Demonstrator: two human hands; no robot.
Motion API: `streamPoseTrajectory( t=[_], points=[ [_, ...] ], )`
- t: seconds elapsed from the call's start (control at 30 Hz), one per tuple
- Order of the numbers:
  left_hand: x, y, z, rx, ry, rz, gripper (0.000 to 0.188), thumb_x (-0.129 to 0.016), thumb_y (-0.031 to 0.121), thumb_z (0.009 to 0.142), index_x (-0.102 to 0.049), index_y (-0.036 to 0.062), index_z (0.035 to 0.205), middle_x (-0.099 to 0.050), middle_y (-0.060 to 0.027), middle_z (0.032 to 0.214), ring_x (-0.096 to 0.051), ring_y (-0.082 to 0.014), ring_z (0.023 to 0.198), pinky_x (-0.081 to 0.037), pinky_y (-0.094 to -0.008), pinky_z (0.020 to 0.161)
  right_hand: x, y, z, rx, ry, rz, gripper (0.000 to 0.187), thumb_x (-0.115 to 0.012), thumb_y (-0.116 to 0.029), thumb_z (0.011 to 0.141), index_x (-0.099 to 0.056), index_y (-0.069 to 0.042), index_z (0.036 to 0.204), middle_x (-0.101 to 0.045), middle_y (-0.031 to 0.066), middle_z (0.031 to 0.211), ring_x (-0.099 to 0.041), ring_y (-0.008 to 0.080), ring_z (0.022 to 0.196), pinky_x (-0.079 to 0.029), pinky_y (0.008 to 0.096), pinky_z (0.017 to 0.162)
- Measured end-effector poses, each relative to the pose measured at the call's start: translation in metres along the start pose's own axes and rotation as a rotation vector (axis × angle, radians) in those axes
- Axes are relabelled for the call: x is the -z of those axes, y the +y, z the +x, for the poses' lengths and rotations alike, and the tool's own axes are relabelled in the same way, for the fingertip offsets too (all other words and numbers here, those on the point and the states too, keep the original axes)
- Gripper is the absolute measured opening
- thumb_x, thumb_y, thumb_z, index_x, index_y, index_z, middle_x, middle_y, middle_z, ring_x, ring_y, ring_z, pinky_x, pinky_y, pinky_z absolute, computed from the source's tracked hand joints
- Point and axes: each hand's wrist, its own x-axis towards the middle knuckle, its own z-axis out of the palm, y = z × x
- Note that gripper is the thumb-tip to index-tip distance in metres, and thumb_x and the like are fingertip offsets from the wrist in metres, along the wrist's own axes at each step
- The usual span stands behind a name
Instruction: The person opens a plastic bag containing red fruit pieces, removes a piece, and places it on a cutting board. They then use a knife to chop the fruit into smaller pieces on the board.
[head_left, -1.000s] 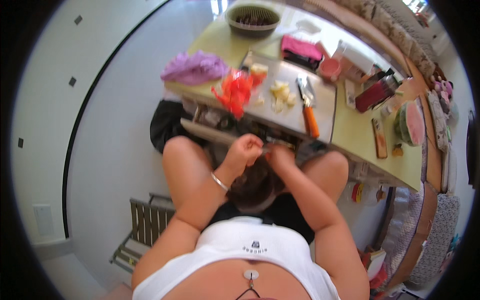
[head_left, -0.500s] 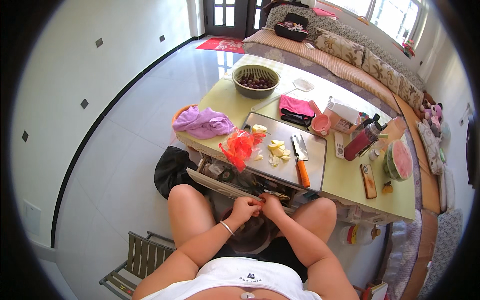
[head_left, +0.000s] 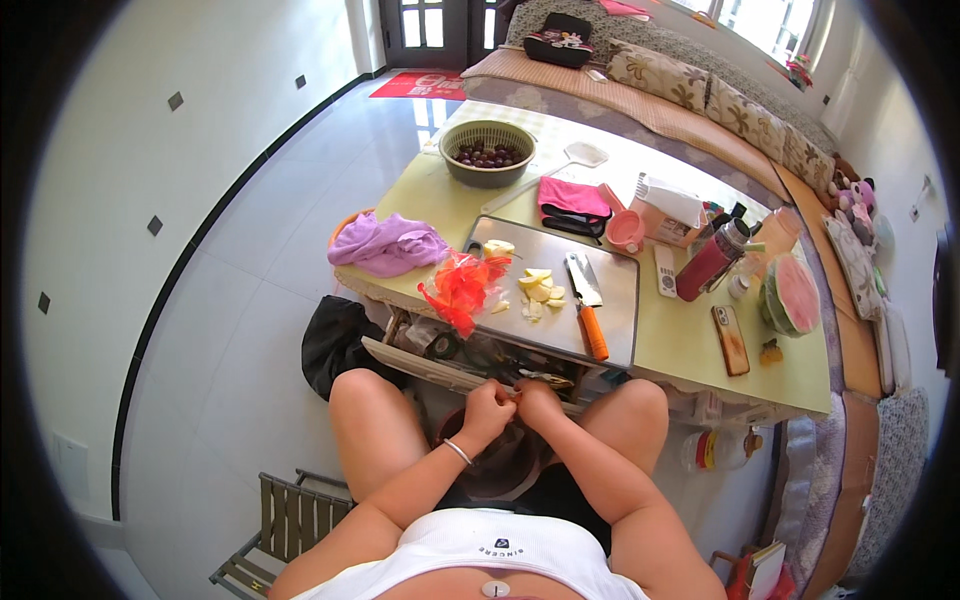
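Observation:
My left hand (head_left: 488, 412), with a silver bangle on its wrist, and my right hand (head_left: 538, 404) meet in front of the pulled-out drawer (head_left: 425, 367). Fingers on both are pinched together at the tips, and whatever sits between them is too small to make out. Below my hands, between my knees, stands a dark reddish bin (head_left: 500, 465). On the table ahead lies a metal-topped cutting board (head_left: 540, 245). It bears pale yellow-white cut pieces (head_left: 540, 291), a knife (head_left: 588, 305) with an orange handle, and a crumpled red and clear plastic bag (head_left: 462, 290).
A green basket of dark round fruit (head_left: 487, 154) stands far left, a purple cloth (head_left: 388, 243) nearer. To the right are a phone (head_left: 730, 340), a maroon flask (head_left: 712, 260) and a cut watermelon (head_left: 790, 297). A black bag (head_left: 340, 345) rests beside my left knee.
The view has shifted slightly, so the table sits a little further left. My hands stay together over the bin with only small finger movement.

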Motion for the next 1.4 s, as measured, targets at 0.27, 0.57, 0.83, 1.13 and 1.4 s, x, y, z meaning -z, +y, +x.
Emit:
streamPoseTrajectory(
  t=[0.27, 0.57, 0.83, 1.13, 1.4],
  points=[
    [0.020, -0.012, 0.016, 0.781, -0.351, -0.998, 0.014, -0.060, 0.002, 0.083, -0.059, 0.0007, 0.096, -0.060, -0.0072, 0.079, -0.043, -0.0093, 0.051, -0.026, -0.0266, 0.042, 0.006, -0.008, 0.001, -0.069, -0.081, -0.098, 0.038, -0.072, -0.030, 0.085, -0.069, -0.009, 0.116, -0.072, 0.0195, 0.106, -0.068, 0.0393, 0.102, -0.054, 0.0467, 0.084],
    [0.001, -0.029, 0.008, 0.039, -0.213, 0.118, 0.015, -0.067, 0.005, 0.076, -0.069, -0.0007, 0.090, -0.068, -0.0154, 0.084, -0.065, -0.0294, 0.073, -0.052, -0.0409, 0.067, -0.002, -0.011, 0.002, -0.107, -0.177, -0.264, 0.031, -0.062, -0.021, 0.089, -0.067, -0.008, 0.117, -0.069, 0.0192, 0.118, -0.067, 0.0386, 0.107, -0.055, 0.0483, 0.087],
    [-0.004, 0.002, 0.001, -0.162, -0.076, 0.351, 0.003, -0.061, 0.003, 0.079, -0.065, 0.0029, 0.079, -0.063, -0.0220, 0.081, -0.062, -0.0425, 0.080, -0.050, -0.0510, 0.072, -0.005, -0.009, 0.003, -0.109, -0.159, -0.215, 0.026, -0.059, -0.021, 0.092, -0.069, -0.008, 0.113, -0.070, 0.0185, 0.114, -0.068, 0.0380, 0.106, -0.056, 0.0483, 0.086],
    [0.002, 0.026, -0.007, -0.270, -0.031, 0.352, 0.007, -0.057, 0.000, 0.077, -0.056, 0.0018, 0.084, -0.059, -0.0220, 0.083, -0.059, -0.0441, 0.078, -0.049, -0.0532, 0.069, -0.011, -0.002, 0.007, -0.055, -0.006, -0.170, 0.029, -0.055, -0.032, 0.094, -0.065, -0.007, 0.104, -0.070, 0.0209, 0.100, -0.067, 0.0425, 0.096, -0.053, 0.0518, 0.078],
    [0.011, 0.047, -0.004, -0.454, 0.008, 0.548, 0.009, -0.065, 0.003, 0.080, -0.057, 0.0050, 0.085, -0.055, -0.0147, 0.083, -0.060, -0.0371, 0.069, -0.052, -0.0444, 0.059, -0.001, -0.016, 0.001, 0.072, 0.183, 0.030, 0.029, -0.058, -0.032, 0.093, -0.064, -0.005, 0.101, -0.070, 0.0208, 0.093, -0.068, 0.0423, 0.087, -0.053, 0.0511, 0.072]
  ],
)
